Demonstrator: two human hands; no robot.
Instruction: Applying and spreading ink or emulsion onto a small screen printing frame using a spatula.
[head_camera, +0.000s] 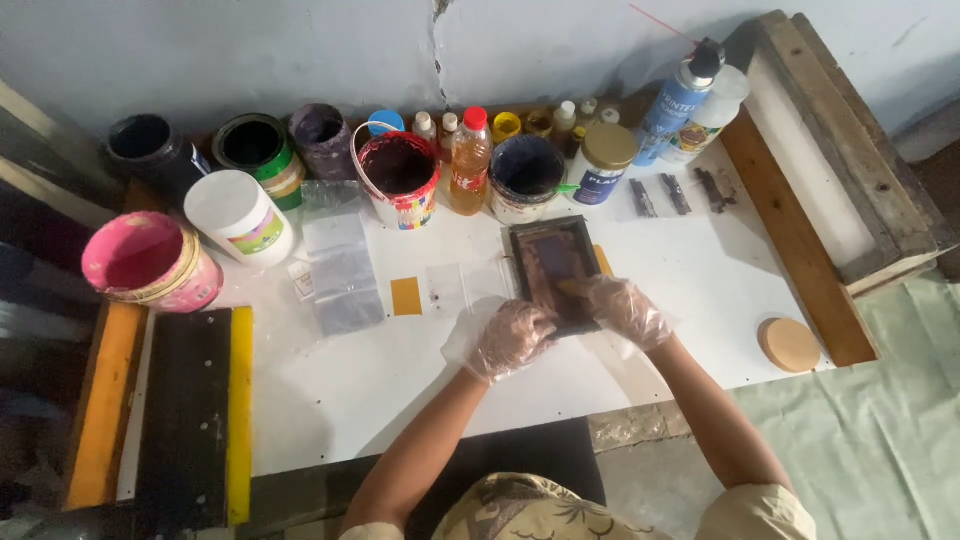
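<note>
A small dark-framed printing screen (553, 262) with a purple-brown mesh lies flat on the white table (690, 270). My left hand (509, 338), in a clear plastic glove, presses on the screen's near left corner. My right hand (625, 308), gloved too, rests on the near right part of the screen and holds a small wooden scraper (574, 289) against the mesh. An orange strip (602, 260) sticks out from under the screen's right edge.
Open ink tubs stand along the wall: a pink one (150, 262), a white lidded one (240, 215), a red-rimmed one (398, 178), a dark blue one (526, 176). Small bottles, spray cans (676, 100), clear plastic bags (340, 270), an orange card (406, 296), a round wooden lid (789, 343) and wooden frames (840, 150) surround them.
</note>
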